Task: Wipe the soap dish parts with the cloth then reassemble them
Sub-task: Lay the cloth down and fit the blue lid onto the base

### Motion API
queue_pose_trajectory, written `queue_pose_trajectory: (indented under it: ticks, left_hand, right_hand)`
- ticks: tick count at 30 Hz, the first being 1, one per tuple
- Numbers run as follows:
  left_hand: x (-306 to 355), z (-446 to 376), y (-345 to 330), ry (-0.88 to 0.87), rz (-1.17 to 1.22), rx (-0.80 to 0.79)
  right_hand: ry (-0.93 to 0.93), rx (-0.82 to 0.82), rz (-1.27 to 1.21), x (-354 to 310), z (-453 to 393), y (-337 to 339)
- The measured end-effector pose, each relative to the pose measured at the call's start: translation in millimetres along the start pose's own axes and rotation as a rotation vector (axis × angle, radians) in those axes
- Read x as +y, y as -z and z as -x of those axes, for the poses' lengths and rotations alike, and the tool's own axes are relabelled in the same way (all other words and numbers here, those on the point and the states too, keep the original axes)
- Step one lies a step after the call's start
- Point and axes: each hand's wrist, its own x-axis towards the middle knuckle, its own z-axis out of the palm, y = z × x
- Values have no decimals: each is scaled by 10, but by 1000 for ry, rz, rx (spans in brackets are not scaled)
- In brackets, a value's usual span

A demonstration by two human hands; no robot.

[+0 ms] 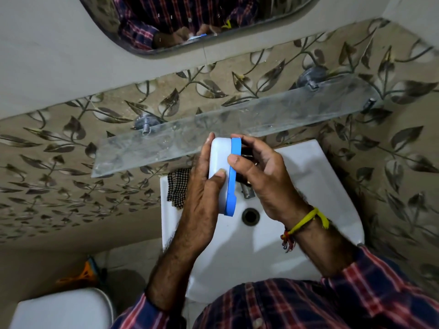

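Both hands hold the soap dish on edge above the white sink. Its white base faces left and the blue part is pressed flat against its right side. My left hand wraps the white base from behind, thumb on its lower face. My right hand grips the blue part, thumb on its rim and fingers curled over the top. The dark checked cloth lies on the sink's back left rim, touched by neither hand.
A glass shelf on metal brackets runs across the leaf-patterned wall just beyond the dish. A tap and drain sit under my hands. A mirror hangs above. A white toilet lid is at the lower left.
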Motion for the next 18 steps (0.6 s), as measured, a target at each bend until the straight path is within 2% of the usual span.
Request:
queue_pose_trajectory:
  ticks: [8, 14, 18]
  left_hand:
    - [-40, 36, -56, 36, 91, 43]
    - [-36, 129, -51, 74, 150, 50]
    - [1, 131, 7, 77, 79, -1]
  right_hand:
    - [36, 0, 60, 76, 46, -23]
    - [40, -72, 108, 131, 112, -12]
    - [7, -149, 101, 95, 99, 22]
